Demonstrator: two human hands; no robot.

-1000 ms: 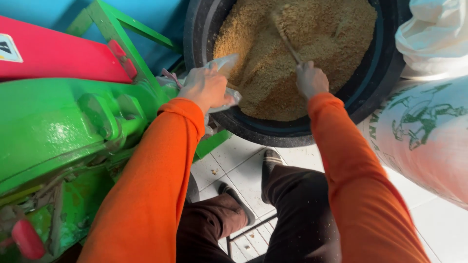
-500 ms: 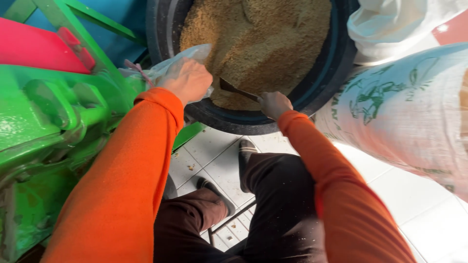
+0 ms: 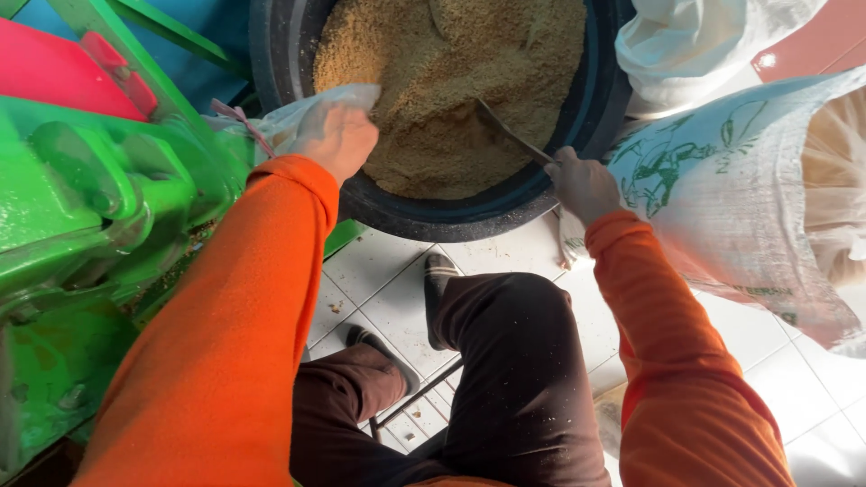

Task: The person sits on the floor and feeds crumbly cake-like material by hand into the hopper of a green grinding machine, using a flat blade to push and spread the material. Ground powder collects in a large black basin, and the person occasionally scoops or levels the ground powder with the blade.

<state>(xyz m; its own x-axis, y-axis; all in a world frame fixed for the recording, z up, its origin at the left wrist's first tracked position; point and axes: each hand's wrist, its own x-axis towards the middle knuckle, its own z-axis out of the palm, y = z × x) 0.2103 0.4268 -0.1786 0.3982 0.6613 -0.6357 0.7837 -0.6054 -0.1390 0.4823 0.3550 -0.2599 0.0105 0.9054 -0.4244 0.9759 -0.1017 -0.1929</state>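
My left hand [image 3: 336,140] grips the mouth of a thin clear plastic bag [image 3: 317,106], held over the near left rim of a big black tub [image 3: 469,215]. The tub is filled with a tan, grainy husk-like meal [image 3: 451,81]. My right hand [image 3: 585,185] is closed on the handle of a metal scoop [image 3: 505,131], whose blade digs into the meal near the tub's front right. Both arms wear orange sleeves.
A green machine [image 3: 99,216] with a red part [image 3: 54,77] stands close on the left. A large woven white sack [image 3: 722,198] with green print leans at the right, a white bag [image 3: 695,45] behind it. My legs and feet are on white floor tiles [image 3: 379,271].
The view has shifted and drawn closer. My right hand has pulled back to the tub's near right rim with the scoop. My left hand keeps the bag at the left rim.
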